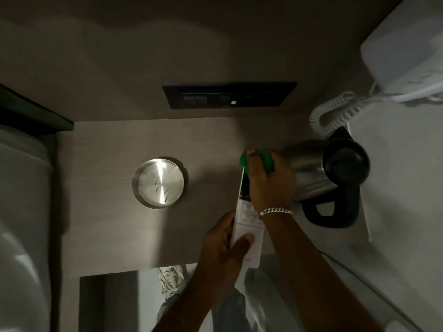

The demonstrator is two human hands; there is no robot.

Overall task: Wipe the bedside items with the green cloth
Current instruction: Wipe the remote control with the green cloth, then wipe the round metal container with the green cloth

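Above bedside table (115,149), hands (271,185) wiping remote (247,226)

Left hand (223,245) grips white remote (247,226); right hand (271,183) presses green cloth (263,160) on it.

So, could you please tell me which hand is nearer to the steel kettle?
The right hand, gripping the green cloth, sits right beside the kettle. The left hand holds the white remote at its lower end, farther from the kettle.

Black switch panel (229,95) on the wall; right of it the white phone (405,53), its coiled cord (335,113) hanging lower right.
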